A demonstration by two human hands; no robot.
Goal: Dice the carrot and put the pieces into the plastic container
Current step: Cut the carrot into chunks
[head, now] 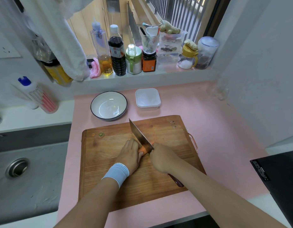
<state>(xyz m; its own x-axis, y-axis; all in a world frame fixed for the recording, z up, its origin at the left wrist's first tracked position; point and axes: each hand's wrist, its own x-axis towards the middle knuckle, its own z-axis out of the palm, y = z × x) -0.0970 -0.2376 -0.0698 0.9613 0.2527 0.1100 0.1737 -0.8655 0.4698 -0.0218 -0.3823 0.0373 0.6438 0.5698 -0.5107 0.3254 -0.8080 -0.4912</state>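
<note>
Left hand (129,155) curls over the orange carrot (142,149), pinning it to the brown wooden cutting board (109,178) so it can't roll; right hand (160,157) grips the broad steel cleaver (140,137), blade beside my knuckles. The clear square plastic container (147,99) sits just beyond the board, close for loading.

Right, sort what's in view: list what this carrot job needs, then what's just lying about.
Needed: carrot, cleaver, cutting board, plastic container, left hand, right hand.
Lying about: white bowl, dark bottle, ginger, sink.
</note>
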